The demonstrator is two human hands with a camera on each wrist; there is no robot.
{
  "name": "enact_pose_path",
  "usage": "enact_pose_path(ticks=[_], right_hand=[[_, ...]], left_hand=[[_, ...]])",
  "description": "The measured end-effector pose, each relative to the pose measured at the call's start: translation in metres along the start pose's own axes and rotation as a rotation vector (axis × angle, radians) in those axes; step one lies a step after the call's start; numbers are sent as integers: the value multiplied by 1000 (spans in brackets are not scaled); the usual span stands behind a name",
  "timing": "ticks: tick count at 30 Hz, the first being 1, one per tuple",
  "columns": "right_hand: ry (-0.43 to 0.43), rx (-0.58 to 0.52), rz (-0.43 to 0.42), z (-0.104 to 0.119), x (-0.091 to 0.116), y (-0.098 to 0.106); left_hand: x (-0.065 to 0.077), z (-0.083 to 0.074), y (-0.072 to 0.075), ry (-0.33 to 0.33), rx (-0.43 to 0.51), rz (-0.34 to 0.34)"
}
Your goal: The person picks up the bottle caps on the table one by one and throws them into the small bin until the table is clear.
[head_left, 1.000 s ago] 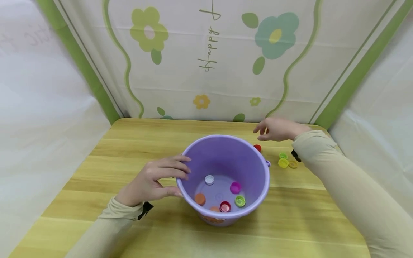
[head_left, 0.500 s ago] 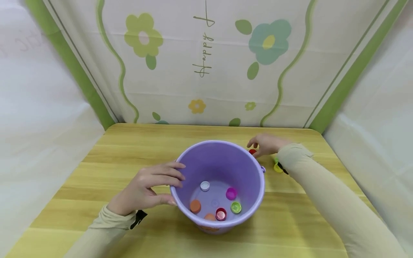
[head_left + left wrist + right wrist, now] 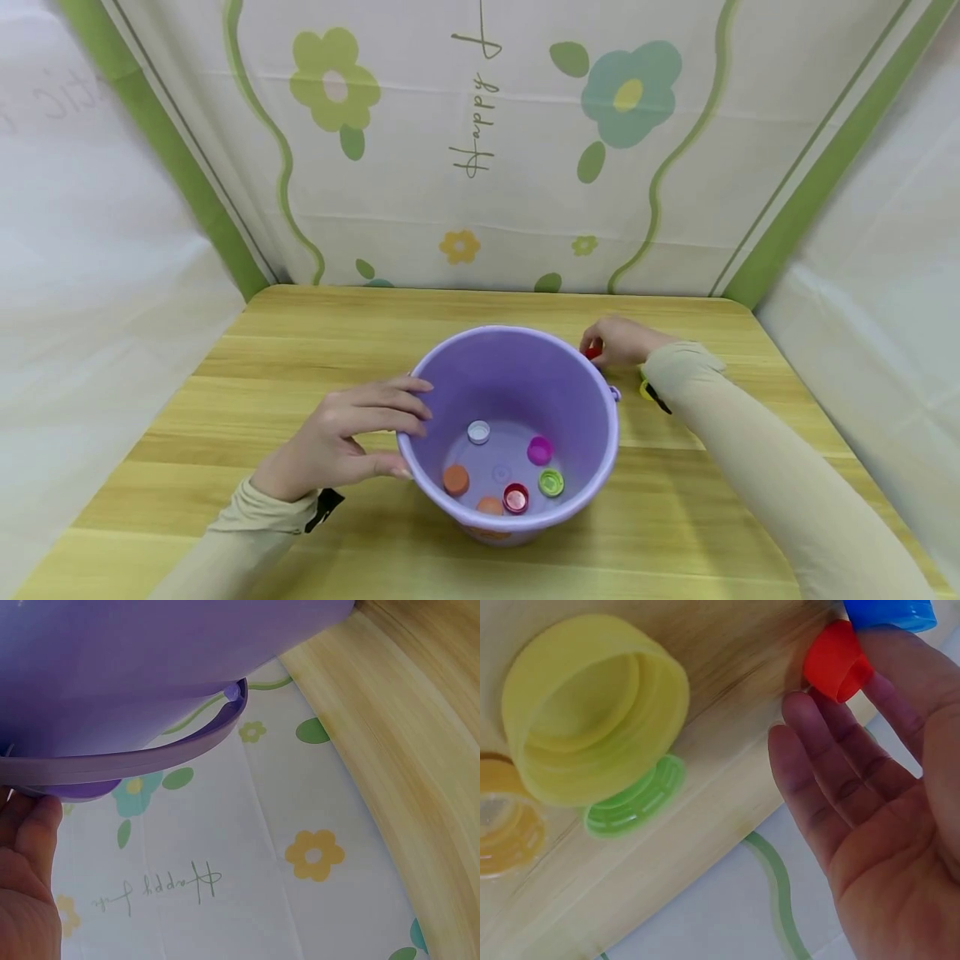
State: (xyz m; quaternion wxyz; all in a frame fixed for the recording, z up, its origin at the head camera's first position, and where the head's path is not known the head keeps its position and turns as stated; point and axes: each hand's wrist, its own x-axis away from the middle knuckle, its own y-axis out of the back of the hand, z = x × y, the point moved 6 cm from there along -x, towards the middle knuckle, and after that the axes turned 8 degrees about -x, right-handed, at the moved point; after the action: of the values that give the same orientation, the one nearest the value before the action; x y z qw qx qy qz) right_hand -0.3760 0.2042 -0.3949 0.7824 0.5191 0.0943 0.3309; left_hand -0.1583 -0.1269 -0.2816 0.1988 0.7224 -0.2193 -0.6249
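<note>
A purple bucket (image 3: 504, 367) stands on the wooden table, tipped slightly so its inside shows. My left hand (image 3: 352, 433) grips its left rim, fingers over the inside and thumb on the outer wall. Behind the bucket's right side, my right hand (image 3: 626, 340) pinches a red bottle cap (image 3: 832, 660) between thumb and fingers, low at the tabletop. A blue cap (image 3: 892, 613) lies right beside the thumb in the right wrist view. On the bucket floor are several caps, among them a white cap (image 3: 478, 432), a magenta cap (image 3: 539, 451) and an orange cap (image 3: 455, 480).
Near my right wrist lie a yellow cap (image 3: 592, 712), a light green cap (image 3: 634, 802) and an amber cap (image 3: 506, 825). The bucket's handle (image 3: 150, 759) hangs along its outside. A flower-printed cloth (image 3: 420, 167) rises behind the table's far edge.
My right hand has come down to the table behind the bucket and now pinches the red cap. The left hand keeps its hold on the rim. The head view has shifted slightly.
</note>
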Motion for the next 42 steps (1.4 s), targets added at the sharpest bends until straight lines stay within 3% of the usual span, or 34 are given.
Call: enact_pose_path(ticks=[16, 26, 34, 42], right_hand=[[-43, -19, 11, -14, 10, 2], [4, 4, -33, -7, 27, 28], [-3, 42, -113, 21, 44, 70], [70, 106, -188, 73, 62, 110]], left_hand=[[5, 4, -2, -16, 4, -5], [6, 9, -5, -28, 8, 0], [5, 10, -4, -11, -5, 6], [5, 11, -1, 5, 0, 21]])
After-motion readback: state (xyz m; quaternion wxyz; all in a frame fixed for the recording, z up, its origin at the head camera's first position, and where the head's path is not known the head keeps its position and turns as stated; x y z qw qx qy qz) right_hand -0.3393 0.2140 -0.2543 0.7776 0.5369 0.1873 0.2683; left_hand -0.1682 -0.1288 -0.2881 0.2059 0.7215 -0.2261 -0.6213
